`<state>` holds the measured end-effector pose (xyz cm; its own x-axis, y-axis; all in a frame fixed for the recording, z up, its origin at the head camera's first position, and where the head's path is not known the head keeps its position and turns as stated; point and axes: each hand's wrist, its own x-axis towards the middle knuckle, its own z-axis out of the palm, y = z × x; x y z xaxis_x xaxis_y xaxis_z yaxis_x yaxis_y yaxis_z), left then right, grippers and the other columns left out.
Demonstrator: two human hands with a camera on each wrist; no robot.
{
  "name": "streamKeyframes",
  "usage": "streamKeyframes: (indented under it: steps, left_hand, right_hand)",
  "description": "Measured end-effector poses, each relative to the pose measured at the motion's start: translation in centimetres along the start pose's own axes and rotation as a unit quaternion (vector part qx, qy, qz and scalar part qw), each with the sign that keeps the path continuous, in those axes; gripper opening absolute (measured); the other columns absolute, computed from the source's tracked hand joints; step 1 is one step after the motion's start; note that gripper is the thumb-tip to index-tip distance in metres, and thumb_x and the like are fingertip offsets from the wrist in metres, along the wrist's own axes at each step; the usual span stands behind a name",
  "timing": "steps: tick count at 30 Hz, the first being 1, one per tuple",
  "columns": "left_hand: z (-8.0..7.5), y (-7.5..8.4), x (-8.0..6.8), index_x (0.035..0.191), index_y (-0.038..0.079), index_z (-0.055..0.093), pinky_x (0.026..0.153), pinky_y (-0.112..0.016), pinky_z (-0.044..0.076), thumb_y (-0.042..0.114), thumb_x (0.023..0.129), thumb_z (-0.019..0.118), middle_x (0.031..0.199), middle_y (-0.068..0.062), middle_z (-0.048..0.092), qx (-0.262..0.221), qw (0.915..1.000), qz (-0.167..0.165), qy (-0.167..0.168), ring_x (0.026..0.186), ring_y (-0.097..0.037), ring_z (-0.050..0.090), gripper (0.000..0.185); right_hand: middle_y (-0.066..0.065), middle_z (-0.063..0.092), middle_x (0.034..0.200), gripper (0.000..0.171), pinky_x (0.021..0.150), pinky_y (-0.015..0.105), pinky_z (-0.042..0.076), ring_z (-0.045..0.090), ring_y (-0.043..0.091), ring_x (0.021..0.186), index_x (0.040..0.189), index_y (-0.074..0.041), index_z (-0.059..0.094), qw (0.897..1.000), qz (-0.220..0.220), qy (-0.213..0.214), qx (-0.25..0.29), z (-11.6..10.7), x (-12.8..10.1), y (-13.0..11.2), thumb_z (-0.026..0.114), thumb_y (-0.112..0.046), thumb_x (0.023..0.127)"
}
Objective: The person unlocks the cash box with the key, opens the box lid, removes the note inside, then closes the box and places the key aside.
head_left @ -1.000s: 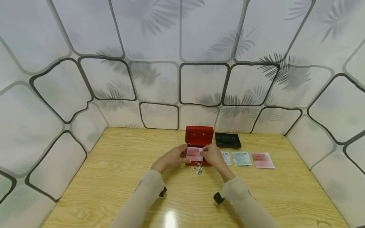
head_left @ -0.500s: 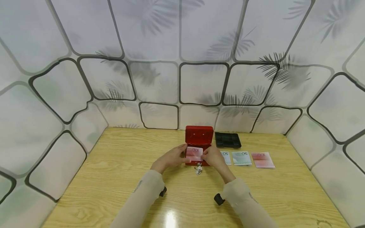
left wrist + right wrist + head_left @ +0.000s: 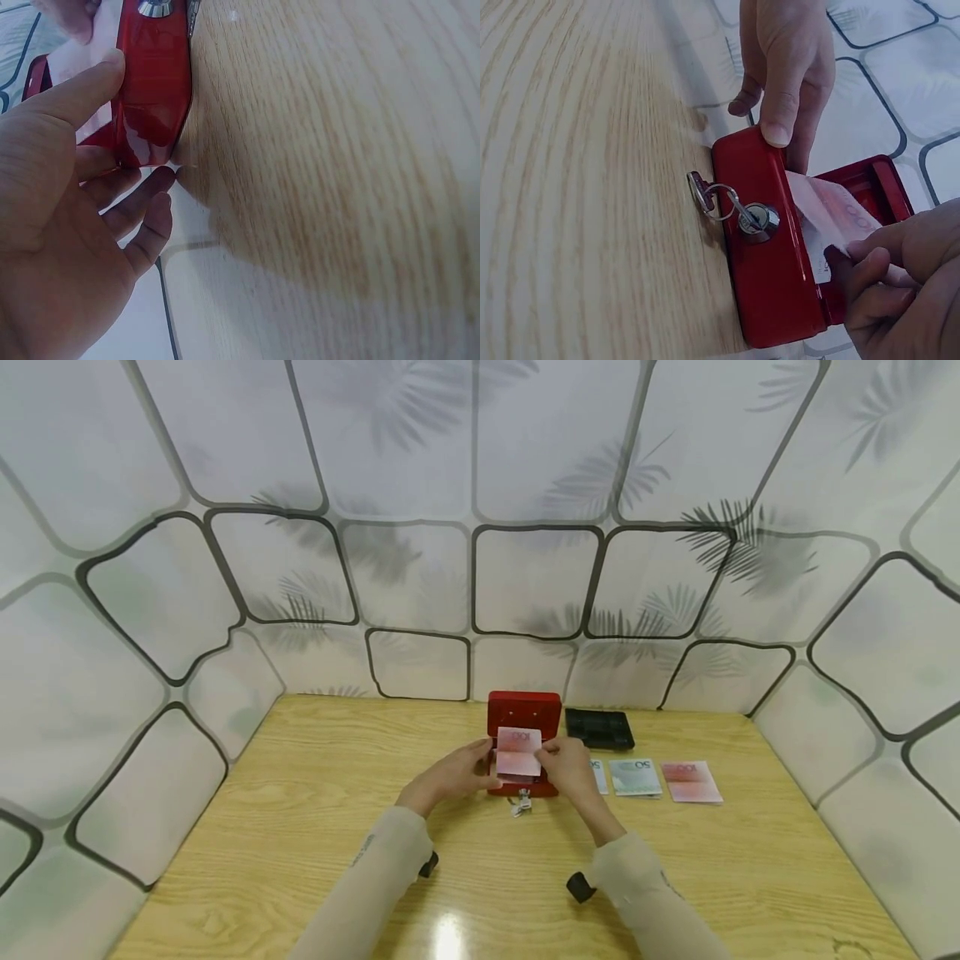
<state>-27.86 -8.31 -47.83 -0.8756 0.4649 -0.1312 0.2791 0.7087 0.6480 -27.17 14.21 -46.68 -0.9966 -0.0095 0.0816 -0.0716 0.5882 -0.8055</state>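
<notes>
Clamped between the fingertips of a right hand, a pink banknote extends leftward over an open red box, its side opposite that grip held by the left hand.

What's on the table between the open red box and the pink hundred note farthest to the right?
In the head view, a green 50 note partly hidden by the right hand, then a second green 50 note in plain sight.

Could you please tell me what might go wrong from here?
The right hand pinches the raised red note by one side, so it might bend or slip. Keys hang from the lock on the front of the red box, so a wrist could snag them.
</notes>
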Motion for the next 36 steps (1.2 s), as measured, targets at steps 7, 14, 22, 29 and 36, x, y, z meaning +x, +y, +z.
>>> streamKeyframes:
  steps: [7, 14, 22, 29, 36]
  left_hand:
    - [0.0, -0.1, 0.1, 0.163, 0.005, 0.026, 0.124, -0.047, 0.023, 0.039, 0.1, 0.069, 0.169, -0.011, 0.024, 0.004, 1.0, 0.008, -0.002, 0.154, -0.032, 0.025, 0.083]
    - [0.0, -0.2, 0.1, 0.163, 0.005, 0.027, 0.124, -0.046, 0.024, 0.039, 0.101, 0.069, 0.169, -0.011, 0.025, 0.014, 0.9999, 0.008, -0.001, 0.154, -0.032, 0.026, 0.083]
    - [0.0, -0.1, 0.0, 0.163, 0.005, 0.028, 0.124, -0.047, 0.025, 0.037, 0.101, 0.069, 0.169, -0.012, 0.026, 0.008, 1.0, 0.001, -0.003, 0.154, -0.032, 0.026, 0.081]
    - [0.0, 0.0, 0.0, 0.164, 0.007, 0.026, 0.124, -0.047, 0.024, 0.037, 0.101, 0.069, 0.169, -0.01, 0.024, 0.006, 1.0, 0.001, -0.005, 0.154, -0.031, 0.025, 0.082]
    - [-0.1, 0.0, -0.1, 0.164, 0.009, 0.025, 0.124, -0.045, 0.024, 0.038, 0.101, 0.068, 0.17, -0.009, 0.023, 0.01, 0.9999, -0.002, -0.006, 0.155, -0.03, 0.024, 0.082]
  right_hand:
    - [0.009, 0.071, 0.073, 0.018, 0.052, 0.023, 0.046, 0.056, 0.011, 0.058, 0.1, 0.006, 0.078, 0.998, 0.004, 0.034, 0.051, -0.9, 0.4, -0.1, 0.072, -0.008, 0.091]
    - [0.011, 0.066, 0.066, 0.018, 0.05, 0.022, 0.042, 0.052, 0.01, 0.054, 0.101, 0.009, 0.075, 0.992, -0.005, 0.029, 0.125, -3.3, 0.0, -0.6, 0.071, -0.007, 0.093]
    - [0.0, 0.059, 0.062, 0.021, 0.048, 0.018, 0.04, 0.05, 0.005, 0.053, 0.104, 0.014, 0.069, 0.986, -0.008, 0.016, 0.163, -7.2, -0.8, -0.8, 0.068, -0.005, 0.096]
    - [-0.002, 0.061, 0.066, 0.029, 0.05, 0.018, 0.044, 0.052, 0.004, 0.057, 0.111, 0.014, 0.066, 0.992, 0.011, 0.008, 0.125, -11.6, -2.2, 0.3, 0.069, -0.013, 0.099]
    - [-0.002, 0.065, 0.071, 0.037, 0.051, 0.022, 0.048, 0.056, 0.007, 0.061, 0.117, 0.016, 0.065, 0.998, 0.015, -0.005, 0.066, -15.6, -4.1, 2.5, 0.067, -0.017, 0.101]
